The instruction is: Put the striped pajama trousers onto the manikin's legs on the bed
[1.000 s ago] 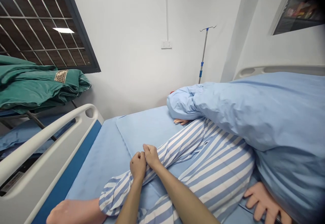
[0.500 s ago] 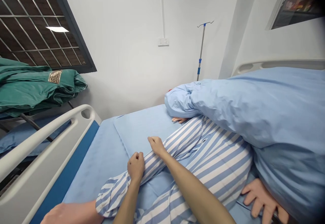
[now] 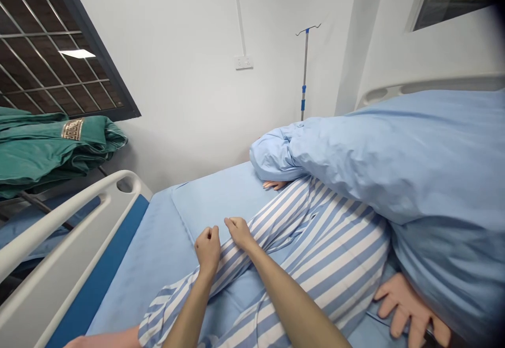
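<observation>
Over the striped trouser leg (image 3: pixel 232 261) of a figure lying on the bed, both my hands are closed into fists. My left hand (image 3: pixel 208 248) is at the shin, its curled fingers showing a hollow with nothing in it. Higher up the same leg, nearer the knee, my right hand (image 3: pixel 240 234) is closed, with no object showing in it. The two fists are close together but apart. Whether either one touches the cloth is hard to tell. A bare lower leg (image 3: pixel 110 339) comes out of the trouser cuff at bottom left.
A blue quilt (image 3: pixel 355 163) covers the figure's upper body. One of its hands (image 3: pixel 412 306) lies spread at lower right; another (image 3: pixel 274 185) shows under the quilt. The bed's end board (image 3: pixel 74 242) stands at left, beside folded green cloth (image 3: pixel 47 148). An IV pole (image 3: pixel 304 74) stands behind.
My left fist has risen along the leg and is nearer my right fist, which has come slightly down. Both stay closed. The whole view has shifted a little.
</observation>
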Motion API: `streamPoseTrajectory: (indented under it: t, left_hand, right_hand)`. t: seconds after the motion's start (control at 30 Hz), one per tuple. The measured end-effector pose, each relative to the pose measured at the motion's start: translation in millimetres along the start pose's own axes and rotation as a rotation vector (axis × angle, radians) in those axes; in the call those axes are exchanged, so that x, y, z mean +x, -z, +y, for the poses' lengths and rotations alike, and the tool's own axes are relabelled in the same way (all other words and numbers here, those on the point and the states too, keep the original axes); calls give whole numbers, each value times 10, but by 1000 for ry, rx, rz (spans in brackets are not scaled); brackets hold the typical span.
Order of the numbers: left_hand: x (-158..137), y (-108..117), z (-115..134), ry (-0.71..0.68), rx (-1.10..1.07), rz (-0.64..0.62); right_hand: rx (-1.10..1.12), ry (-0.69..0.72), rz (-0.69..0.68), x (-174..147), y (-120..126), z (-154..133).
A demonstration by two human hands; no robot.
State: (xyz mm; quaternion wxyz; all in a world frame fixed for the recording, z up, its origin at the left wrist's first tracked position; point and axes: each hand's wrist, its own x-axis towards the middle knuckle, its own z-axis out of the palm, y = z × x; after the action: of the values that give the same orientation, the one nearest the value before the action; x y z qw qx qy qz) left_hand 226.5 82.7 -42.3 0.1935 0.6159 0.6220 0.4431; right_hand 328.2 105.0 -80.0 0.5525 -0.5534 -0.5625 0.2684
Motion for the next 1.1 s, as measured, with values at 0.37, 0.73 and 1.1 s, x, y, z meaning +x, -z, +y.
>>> streamPoseTrajectory:
  t: [0.37,0.73,1.1]
  left_hand:
    - [-46,-435,-12,103,-49,-41]
    - [-94,-456,-27,67,67,-43]
    - [-93,-495,-42,37,126,-17]
  right_hand:
    - [108,-81,43,10,8,40]
    - [35,-32,40,89,329,-104]
    - [-64,-20,131,390,704,-90]
